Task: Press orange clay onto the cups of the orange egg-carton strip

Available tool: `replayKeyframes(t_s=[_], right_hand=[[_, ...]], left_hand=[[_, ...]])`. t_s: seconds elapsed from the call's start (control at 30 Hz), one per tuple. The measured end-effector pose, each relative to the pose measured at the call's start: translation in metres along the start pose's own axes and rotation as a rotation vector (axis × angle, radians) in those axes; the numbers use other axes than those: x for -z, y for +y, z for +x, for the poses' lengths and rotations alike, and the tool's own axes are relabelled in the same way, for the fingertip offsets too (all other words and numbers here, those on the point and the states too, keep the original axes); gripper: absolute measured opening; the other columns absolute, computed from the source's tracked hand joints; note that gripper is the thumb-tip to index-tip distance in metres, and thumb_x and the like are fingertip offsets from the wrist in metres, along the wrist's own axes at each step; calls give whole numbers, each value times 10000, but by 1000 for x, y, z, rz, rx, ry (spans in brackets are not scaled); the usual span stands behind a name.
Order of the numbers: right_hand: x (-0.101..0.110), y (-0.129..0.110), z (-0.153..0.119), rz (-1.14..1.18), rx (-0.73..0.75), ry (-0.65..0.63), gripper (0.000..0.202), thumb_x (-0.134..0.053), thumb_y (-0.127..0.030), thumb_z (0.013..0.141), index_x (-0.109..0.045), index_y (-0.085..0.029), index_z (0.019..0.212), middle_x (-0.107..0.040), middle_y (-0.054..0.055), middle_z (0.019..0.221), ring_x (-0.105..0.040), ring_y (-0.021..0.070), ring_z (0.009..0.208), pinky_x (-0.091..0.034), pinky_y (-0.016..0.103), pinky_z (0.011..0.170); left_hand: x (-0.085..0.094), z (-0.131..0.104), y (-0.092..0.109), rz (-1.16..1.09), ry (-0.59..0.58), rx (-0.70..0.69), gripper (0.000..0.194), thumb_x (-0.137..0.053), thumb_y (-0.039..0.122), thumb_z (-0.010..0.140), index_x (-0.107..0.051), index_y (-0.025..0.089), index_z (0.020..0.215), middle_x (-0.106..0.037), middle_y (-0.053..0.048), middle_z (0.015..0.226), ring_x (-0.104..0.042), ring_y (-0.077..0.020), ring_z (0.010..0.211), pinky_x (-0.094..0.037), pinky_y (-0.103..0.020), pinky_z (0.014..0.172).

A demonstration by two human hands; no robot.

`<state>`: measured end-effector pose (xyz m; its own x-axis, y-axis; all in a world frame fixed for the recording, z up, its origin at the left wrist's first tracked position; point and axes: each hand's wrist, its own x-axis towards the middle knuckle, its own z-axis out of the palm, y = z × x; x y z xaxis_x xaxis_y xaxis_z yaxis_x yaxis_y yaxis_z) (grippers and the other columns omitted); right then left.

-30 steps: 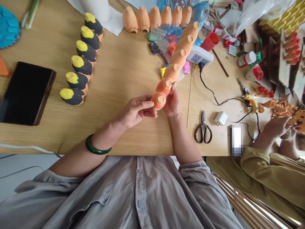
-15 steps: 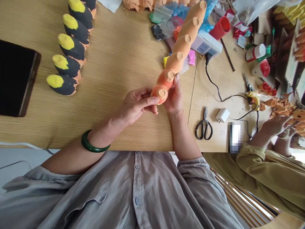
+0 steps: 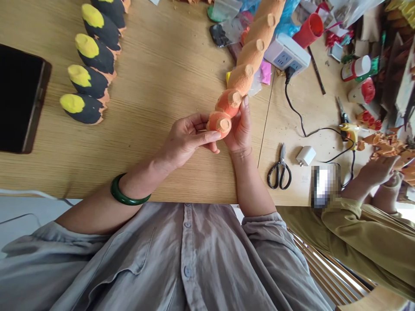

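A strip of orange pulp egg carton (image 3: 242, 78), a row of several rounded cups, slants up and away from me over the table. My left hand (image 3: 188, 139) pinches its near end, thumb on the lowest cup. Around the right side of the near cups my right hand (image 3: 240, 128) is closed, its thumb up beside the second cup. These two nearest cups look a brighter, smoother orange than the others. Some fingers of both hands are hidden under the strip. A second strip (image 3: 94, 82), black with yellow tips, lies at the left.
A dark tablet-like device (image 3: 21, 99) lies far left. Right of my hands are scissors (image 3: 279, 168), a white charger plug (image 3: 305, 155), a power strip (image 3: 287, 54) with a cable, and a yellow glue gun (image 3: 350, 129). Another person's hands (image 3: 378, 170) work at the far right.
The whole view has shifted slightly, with the table things appearing a little displaced. Both hands keep the same hold on the egg-carton strip.
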<state>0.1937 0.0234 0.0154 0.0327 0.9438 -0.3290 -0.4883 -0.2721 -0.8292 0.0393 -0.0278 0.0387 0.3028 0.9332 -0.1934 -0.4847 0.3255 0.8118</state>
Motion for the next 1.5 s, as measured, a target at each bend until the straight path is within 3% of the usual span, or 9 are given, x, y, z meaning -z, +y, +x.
replayKeyframes(t_s=[0.17,0.4,0.57,0.77,0.87,0.97,1.17,1.33,1.5], right_hand=[[2,0,3,-67,30,-5,299,-837,-678,988,-758,-390,983,-811,24,920,-798,286,953,-719,425,787],[5,6,2,-147,52,-116,339,-852,-716,983,-767,-388,984,-783,18,883,-794,280,903,-714,436,793],[5,8,2,-126,68,-46,387,-837,-763,977,-774,-384,1013,-807,24,904,-829,297,1016,-734,443,872],[9,6,4,-86,51,-74,430,-761,-822,975,-766,-395,1021,-863,2,1024,-823,257,1012,-730,401,902],[5,3,0,-106,37,-28,371,-760,-767,1004,-755,-396,1002,-860,11,987,-837,274,1054,-742,396,869],[0,0,-6,-115,17,-23,332,-784,-722,1001,-741,-392,994,-840,16,947,-831,284,1019,-737,406,814],[0,0,-10,-159,-16,-46,407,-735,-785,1003,-727,-378,1010,-819,28,933,-805,285,920,-696,400,703],[3,1,-6,-134,30,-18,462,-721,-845,966,-734,-383,975,-815,35,920,-778,291,932,-687,430,759],[8,5,1,-62,39,-83,550,-845,-925,800,-745,-404,944,-797,-8,790,-719,283,904,-649,447,860]], left_hand=[[1,-1,1,-36,-46,24,530,-1153,420,741,-799,177,1052,-833,15,937,-784,-124,637,-730,-248,669],[4,-2,0,-21,-29,-11,486,-1126,500,809,-798,174,961,-833,15,882,-784,-133,602,-728,-259,645],[4,-2,0,-32,-33,-2,461,-1115,479,813,-781,179,915,-828,27,855,-794,-135,604,-715,-240,632],[2,-2,1,-47,-74,32,554,-1162,470,749,-755,179,986,-830,26,910,-811,-136,646,-735,-245,679],[1,-2,-1,-9,-56,-2,552,-1172,426,731,-744,181,980,-819,29,918,-782,-120,626,-722,-245,664],[0,-3,-2,24,-4,-47,546,-1154,487,763,-722,184,905,-774,30,828,-727,-109,581,-699,-253,630],[-4,-3,-2,70,40,-69,637,-1161,580,723,-663,205,856,-734,37,788,-681,-106,550,-689,-276,598],[-5,-5,1,60,-2,-31,694,-1181,639,677,-702,200,921,-792,11,902,-753,-134,632,-727,-302,679],[-2,-9,1,47,-60,-18,573,-1130,624,812,-772,187,905,-792,-3,888,-775,-149,633,-732,-304,683]])
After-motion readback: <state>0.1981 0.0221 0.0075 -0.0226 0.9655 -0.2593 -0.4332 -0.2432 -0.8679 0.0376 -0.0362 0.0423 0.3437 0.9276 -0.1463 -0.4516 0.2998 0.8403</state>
